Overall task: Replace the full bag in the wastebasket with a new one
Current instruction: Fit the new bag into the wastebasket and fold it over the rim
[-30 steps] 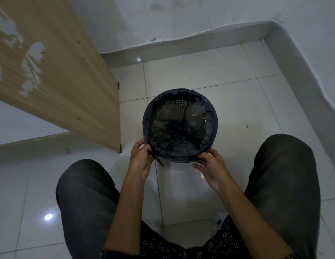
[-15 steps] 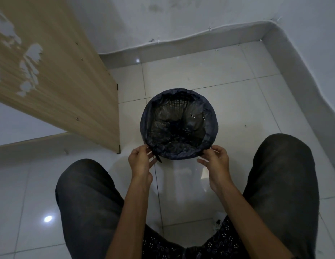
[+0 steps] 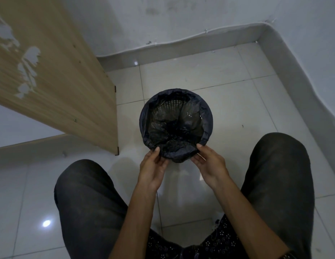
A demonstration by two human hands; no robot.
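Both hands pinch the near edge of the black bag [image 3: 174, 131] lining the wastebasket [image 3: 179, 104].

The wastebasket stands on the tiled floor [image 3: 209, 75] between the person's knees, just beside a wooden panel [image 3: 60, 81]. The bag looks thin, soft and slippery, and probably light, since the mesh shows through it and it sags into folds. It should be held by the cuff folded over the rim, not by the loose film. The left hand [image 3: 152, 169] and right hand [image 3: 209, 163] reach in palms-inward with thumbs on top, each grip narrow on the cuff at the near rim.
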